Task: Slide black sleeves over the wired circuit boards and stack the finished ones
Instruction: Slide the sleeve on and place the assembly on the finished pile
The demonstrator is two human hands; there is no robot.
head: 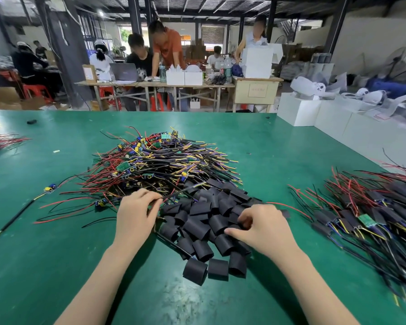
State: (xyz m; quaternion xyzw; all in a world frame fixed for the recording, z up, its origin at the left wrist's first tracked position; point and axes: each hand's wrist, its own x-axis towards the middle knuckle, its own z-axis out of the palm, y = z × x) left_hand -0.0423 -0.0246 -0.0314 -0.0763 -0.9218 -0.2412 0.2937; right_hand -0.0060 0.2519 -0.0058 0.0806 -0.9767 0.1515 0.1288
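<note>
Reaching into the work from both sides. Left hand (136, 212) sits at the near edge of the heap of wired boards (155, 165), fingers curled, pinching a dark wire that runs up and right, away from it. Just right of it lies the pile of black sleeves (209, 221) on the green table (56, 266). Right hand (260, 226) rests on that pile, fingers curled; whether it grips a sleeve, cannot tell. Finished stack (366, 214) lies well right, nearer the right hand.
</note>
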